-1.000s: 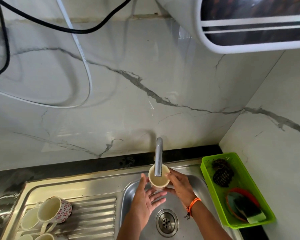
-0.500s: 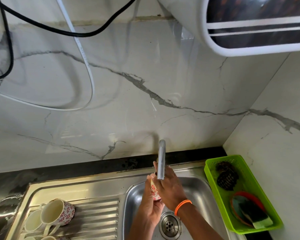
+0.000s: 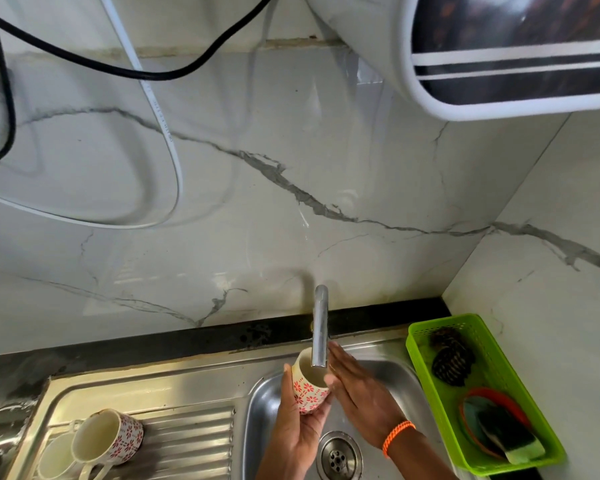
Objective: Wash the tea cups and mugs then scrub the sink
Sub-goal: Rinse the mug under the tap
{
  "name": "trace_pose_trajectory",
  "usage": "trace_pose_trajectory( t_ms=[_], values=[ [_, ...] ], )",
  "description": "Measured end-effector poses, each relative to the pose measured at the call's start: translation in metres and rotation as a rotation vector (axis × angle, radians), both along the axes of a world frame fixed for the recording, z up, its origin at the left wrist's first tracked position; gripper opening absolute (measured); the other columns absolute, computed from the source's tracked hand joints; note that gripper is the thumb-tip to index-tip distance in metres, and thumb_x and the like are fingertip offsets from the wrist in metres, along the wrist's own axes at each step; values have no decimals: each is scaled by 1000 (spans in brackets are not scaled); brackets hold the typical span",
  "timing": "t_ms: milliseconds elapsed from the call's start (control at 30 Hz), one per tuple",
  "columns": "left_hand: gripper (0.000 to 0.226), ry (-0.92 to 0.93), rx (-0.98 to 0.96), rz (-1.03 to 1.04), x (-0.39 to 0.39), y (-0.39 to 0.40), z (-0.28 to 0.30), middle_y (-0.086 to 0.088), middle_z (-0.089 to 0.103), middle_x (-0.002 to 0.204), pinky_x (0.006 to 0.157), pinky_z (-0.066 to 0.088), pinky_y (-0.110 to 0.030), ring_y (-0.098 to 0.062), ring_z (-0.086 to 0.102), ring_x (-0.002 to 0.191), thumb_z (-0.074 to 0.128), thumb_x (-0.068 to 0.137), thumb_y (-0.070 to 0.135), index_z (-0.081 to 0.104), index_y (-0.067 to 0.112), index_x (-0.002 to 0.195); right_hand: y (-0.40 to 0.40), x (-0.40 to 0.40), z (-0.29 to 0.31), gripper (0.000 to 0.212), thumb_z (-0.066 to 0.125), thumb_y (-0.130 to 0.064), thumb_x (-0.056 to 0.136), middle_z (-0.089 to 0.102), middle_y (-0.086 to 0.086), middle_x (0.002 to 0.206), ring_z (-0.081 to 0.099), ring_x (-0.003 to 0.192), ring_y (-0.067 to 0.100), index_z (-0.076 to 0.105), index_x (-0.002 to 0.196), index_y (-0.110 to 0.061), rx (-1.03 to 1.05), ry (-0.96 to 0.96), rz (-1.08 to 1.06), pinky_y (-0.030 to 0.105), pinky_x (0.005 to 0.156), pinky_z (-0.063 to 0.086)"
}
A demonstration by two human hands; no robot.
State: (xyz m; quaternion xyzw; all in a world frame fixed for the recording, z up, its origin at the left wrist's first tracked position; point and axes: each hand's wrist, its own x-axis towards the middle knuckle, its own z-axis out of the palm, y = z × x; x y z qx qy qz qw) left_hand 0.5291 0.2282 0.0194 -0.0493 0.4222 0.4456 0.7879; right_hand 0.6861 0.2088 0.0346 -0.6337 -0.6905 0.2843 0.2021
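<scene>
The scene was bright and evenly daylit. Soft glare sheened the marble backsplash (image 3: 257, 202) and streaked the steel draining board (image 3: 187, 438). Cables cast faint, diffuse shadows. Wide-angle distortion bowed the edges; the corners looked slightly soft, the centre sharp.

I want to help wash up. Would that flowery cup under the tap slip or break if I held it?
Probably slippery: the cup looks glazed and sits under the tap. Likely breakable, since it looks ceramic above a steel sink.

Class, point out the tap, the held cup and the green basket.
tap (image 3: 319, 327): head view, on its spout.
held cup (image 3: 308, 393): head view, on its patterned side.
green basket (image 3: 417, 355): head view, on its left wall.
</scene>
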Motion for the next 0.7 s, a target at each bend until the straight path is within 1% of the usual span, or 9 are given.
trace_pose_trajectory(
  t_ms=[100,167,267,333,400,467,567,633,700],
  values=[
    [67,54,50,-106,6,-4,0,-31,70,127,91,63,-51,-38,72,109,64,99,45,59,-5,142,16,-19,9,69,25,-61,107,-4,-25,169,3,158,-4,17,167,-28,-10,-1,-34,31,129,18],
    [61,96,98,-138,8,-9,4,-27,67,136,94,63,-50,-39,69,122,55,104,45,58,3,147,16,-32,12,75,21,-68,104,6,-16,173,5,159,3,14,167,-28,46,-51,-27,33,130,15],
    [49,173,209,1,1,-10,-5,-16,52,159,118,46,-49,-33,50,147,41,114,43,46,24,159,6,-43,15,62,33,-55,109,6,-23,173,8,160,5,14,166,-38,149,-19,91,34,129,20],
    [65,99,222,-17,-10,-5,-15,-18,47,162,122,40,-52,-35,48,149,60,106,49,42,20,161,-6,-41,17,59,40,-49,111,7,-24,172,10,159,1,23,165,-34,176,40,195,28,128,23],
    [74,92,175,-99,-20,3,-19,-26,62,144,106,56,-52,-38,65,128,71,97,52,54,5,151,-19,-34,11,59,44,-47,111,13,-22,172,16,158,0,24,165,-33,212,75,217,28,126,25],
    [61,147,158,-94,-31,11,-23,-32,69,125,80,66,-49,-40,71,107,75,93,41,65,-2,135,-33,-25,-5,55,48,-47,110,31,-22,167,30,154,3,32,162,-38,245,141,53,32,123,35],
    [50,360,245,-146,-44,21,-17,-25,72,118,74,65,-47,-40,68,109,85,84,27,69,5,127,-38,-17,-23,46,56,-35,106,49,-26,154,45,143,-1,50,150,-46,136,362,-282,29,115,45],
    [57,535,353,-230,-47,28,-15,-14,79,106,68,65,-41,-36,72,106,94,72,16,71,10,124,-32,-18,-23,49,57,-18,106,56,-25,147,53,135,-4,53,144,-48,1,516,-381,23,108,50],
    [65,677,475,-306,-45,32,-11,-3,82,94,63,63,-32,-25,79,92,93,69,10,70,9,129,-26,-22,-21,46,56,-9,106,69,-22,131,62,124,-4,62,131,-47,-109,599,-435,24,104,53]
  ],
)
